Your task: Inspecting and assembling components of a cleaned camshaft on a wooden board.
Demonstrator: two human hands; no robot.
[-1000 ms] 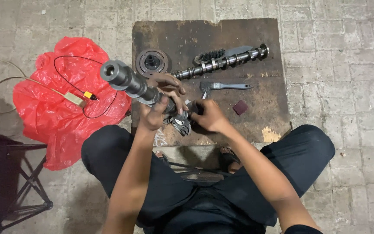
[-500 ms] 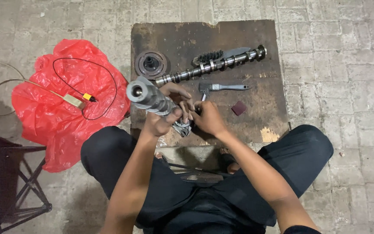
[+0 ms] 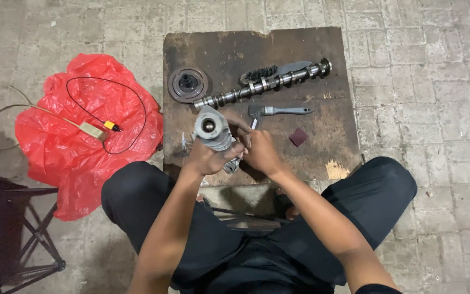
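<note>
L hand (image 3: 209,158): clamped on metal shaft (image 3: 213,130), held end-up.
R hand (image 3: 261,152): fingers closed at shaft's lower end.
Counter (image 3: 327,147): wrench (image 3: 278,111), second shaft (image 3: 262,84).

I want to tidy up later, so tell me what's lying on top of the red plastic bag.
On the red plastic bag lie a looping black cable and a small beige box with a yellow-tipped plug. Anything beneath the bag is covered.

Shaft's (image 3: 213,132) lower end behind both hands
</note>
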